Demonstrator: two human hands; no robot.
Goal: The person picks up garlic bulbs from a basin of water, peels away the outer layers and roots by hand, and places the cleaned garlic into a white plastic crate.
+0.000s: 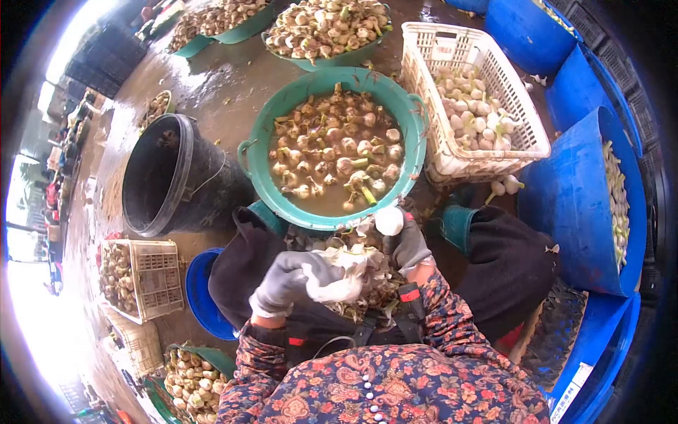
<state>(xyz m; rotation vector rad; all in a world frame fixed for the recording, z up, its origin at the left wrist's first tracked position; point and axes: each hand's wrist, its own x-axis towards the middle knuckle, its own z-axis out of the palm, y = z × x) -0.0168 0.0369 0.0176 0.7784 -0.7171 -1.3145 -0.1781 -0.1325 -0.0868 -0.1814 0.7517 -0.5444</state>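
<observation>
My left hand (286, 281), in a grey glove, is closed around pale, blurred material that looks like garlic skin (335, 286). In my right hand (412, 247), also gloved, a peeled white garlic bulb (389, 220) shows at the fingertips. Loose skins (367, 300) are heaped below and between the hands, over my lap. Just beyond them stands a green tub (265, 191) of brown water with many unpeeled bulbs (348, 145) in it.
A cream crate (526, 113) of white bulbs stands at the upper right, beside blue tubs (572, 205). An empty black bucket (212, 177) leans at the left, near a crate of bulbs (157, 275) and a blue basin (201, 290). More filled basins (318, 63) lie ahead.
</observation>
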